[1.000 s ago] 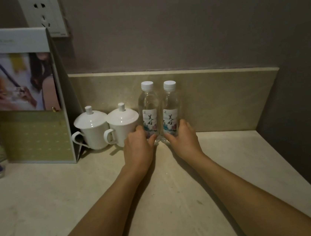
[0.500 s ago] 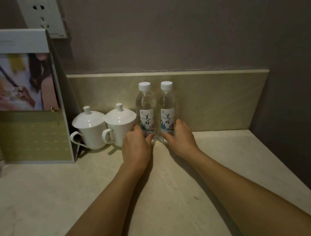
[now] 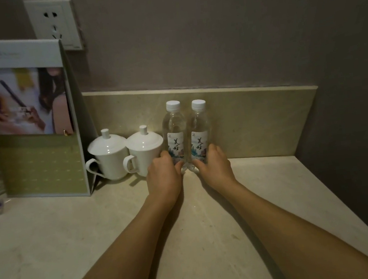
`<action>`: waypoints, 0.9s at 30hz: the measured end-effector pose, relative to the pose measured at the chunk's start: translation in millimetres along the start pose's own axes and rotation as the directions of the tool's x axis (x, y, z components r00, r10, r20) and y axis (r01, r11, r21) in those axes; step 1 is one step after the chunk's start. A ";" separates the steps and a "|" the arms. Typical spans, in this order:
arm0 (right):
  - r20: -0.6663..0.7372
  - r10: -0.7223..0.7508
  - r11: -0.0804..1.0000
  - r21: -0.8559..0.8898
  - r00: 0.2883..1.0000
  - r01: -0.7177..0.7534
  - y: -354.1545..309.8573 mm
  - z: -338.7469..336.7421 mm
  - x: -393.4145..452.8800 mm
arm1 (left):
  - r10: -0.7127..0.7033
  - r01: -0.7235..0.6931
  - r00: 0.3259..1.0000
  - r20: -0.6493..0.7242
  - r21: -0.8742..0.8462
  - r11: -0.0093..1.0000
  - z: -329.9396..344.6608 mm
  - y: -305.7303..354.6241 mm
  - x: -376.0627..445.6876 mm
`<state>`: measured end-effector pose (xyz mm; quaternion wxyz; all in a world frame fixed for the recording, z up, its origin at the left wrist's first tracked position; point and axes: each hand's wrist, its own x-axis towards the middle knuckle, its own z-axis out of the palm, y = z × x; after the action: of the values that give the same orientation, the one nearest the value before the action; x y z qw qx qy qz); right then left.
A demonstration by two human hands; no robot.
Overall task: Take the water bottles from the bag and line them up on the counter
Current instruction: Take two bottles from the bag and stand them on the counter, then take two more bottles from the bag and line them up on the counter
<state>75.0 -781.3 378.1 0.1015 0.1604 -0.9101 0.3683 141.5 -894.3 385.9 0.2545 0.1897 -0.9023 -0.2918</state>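
Two clear water bottles with white caps and painted labels stand upright, side by side and touching, against the beige backsplash. My left hand [image 3: 164, 176] grips the base of the left bottle [image 3: 174, 131]. The right bottle [image 3: 199, 129] has my right hand [image 3: 213, 167] wrapped around its lower part. Both bottles rest on the pale stone counter [image 3: 200, 229]. No bag is in view.
Two white lidded cups [image 3: 109, 154] [image 3: 144, 153] stand just left of the bottles. A standing brochure holder [image 3: 27, 118] fills the left side, with a wall socket [image 3: 54, 23] above. The counter's right edge [image 3: 352, 216] drops off beside a dark wall.
Hands and bottles hold the same positions relative to each other; only the camera view has shifted slightly.
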 end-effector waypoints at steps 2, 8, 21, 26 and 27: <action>0.002 -0.005 1.000 -0.009 1.000 0.005 -0.6 0.2 0.7 | 0.001 -0.001 1.000 -0.003 0.006 1.000 0.6 0.2 0.4; 0.038 0.044 0.999 0.004 0.998 -0.045 -6.2 -3.8 0.4 | -0.029 0.029 1.000 0.010 0.026 0.999 -1.7 4.2 0.4; 0.021 0.037 0.986 0.160 0.999 -0.040 -5.5 -89.2 -54.2 | -0.003 0.007 0.999 0.035 -0.118 0.993 -29.0 64.2 -46.5; 0.024 -0.021 0.983 0.184 0.999 0.016 29.4 -153.8 -92.0 | 0.106 -0.095 0.993 0.059 -0.165 0.982 -19.7 140.9 -101.1; 0.014 -0.034 0.981 0.194 0.999 0.030 39.7 -168.4 -101.3 | 0.118 -0.104 0.991 0.067 -0.185 0.977 -14.5 157.2 -114.1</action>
<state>165.7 -614.1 441.3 0.0837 0.1872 -0.8681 0.4520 210.3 -725.4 454.3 0.2515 0.1038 -0.8903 -0.3651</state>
